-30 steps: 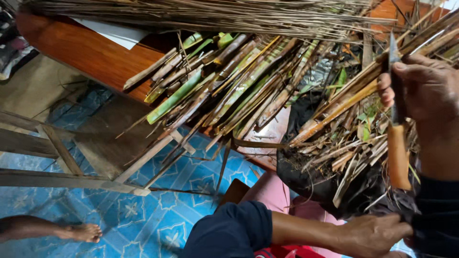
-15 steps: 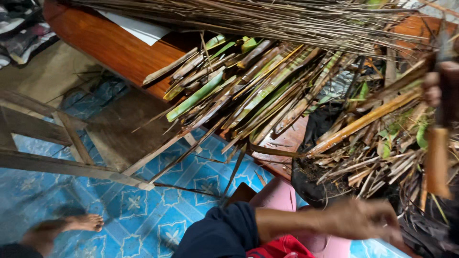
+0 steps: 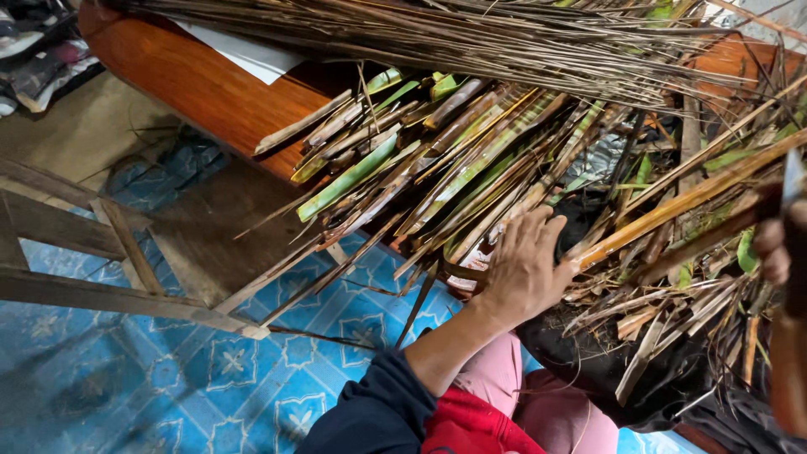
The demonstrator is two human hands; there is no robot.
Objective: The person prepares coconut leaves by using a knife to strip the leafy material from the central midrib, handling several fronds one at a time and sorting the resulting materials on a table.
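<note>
Your stalk pile point(image 3: 437, 168): split green-and-brown strips, fanned slantwise, just beyond your left fingers point(image 3: 538, 231). Long yellow-brown stalk point(image 3: 672, 206), tilted, beside those fingertips.

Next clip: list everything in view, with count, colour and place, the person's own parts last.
Split stalks: a pile, green and tan, centre, on the bench.
Thin dry sticks: a bundle, brown, along the top.
Long stalk: one, yellow-brown, right, slanting upward.
Bench: one, reddish wood, upper left.
Paper: one white sheet, on the bench.
Wooden frame: one, grey-brown, left.
Floor mat: blue patterned, lower left.
Knife: one, wooden handle, right edge.
Left hand: on the stalk pile, centre.
Right hand: right edge, gripping the knife.
</note>
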